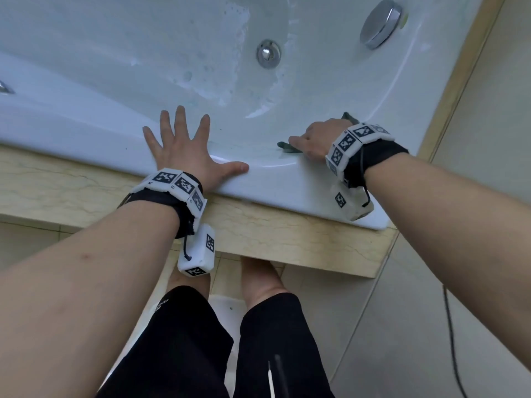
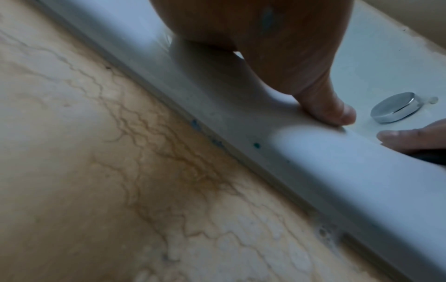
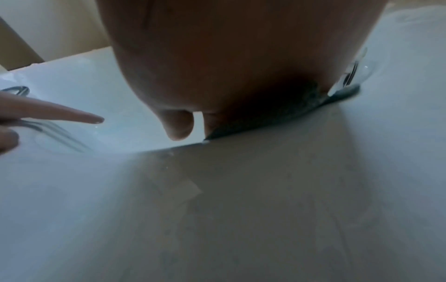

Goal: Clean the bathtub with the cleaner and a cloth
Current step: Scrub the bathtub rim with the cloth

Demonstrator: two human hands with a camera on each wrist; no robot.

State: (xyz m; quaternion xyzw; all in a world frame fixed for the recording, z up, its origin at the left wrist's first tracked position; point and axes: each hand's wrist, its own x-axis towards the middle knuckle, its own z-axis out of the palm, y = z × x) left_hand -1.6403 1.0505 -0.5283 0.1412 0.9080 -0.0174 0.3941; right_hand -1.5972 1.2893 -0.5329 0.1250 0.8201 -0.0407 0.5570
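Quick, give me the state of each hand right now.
Left hand: open, fingers spread flat, resting on the bathtub rim, holding nothing.
Right hand: pressing the dark green cloth against the rim; whether its fingers curl round it cannot be told.

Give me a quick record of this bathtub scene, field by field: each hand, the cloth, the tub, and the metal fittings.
left hand: flat on the tub rim, fingers spread
right hand: presses the cloth onto the rim
cloth: dark green, mostly hidden under the hand
bathtub: white, suds and water inside
drain: chrome, on the tub floor
round knob: chrome, at the far end
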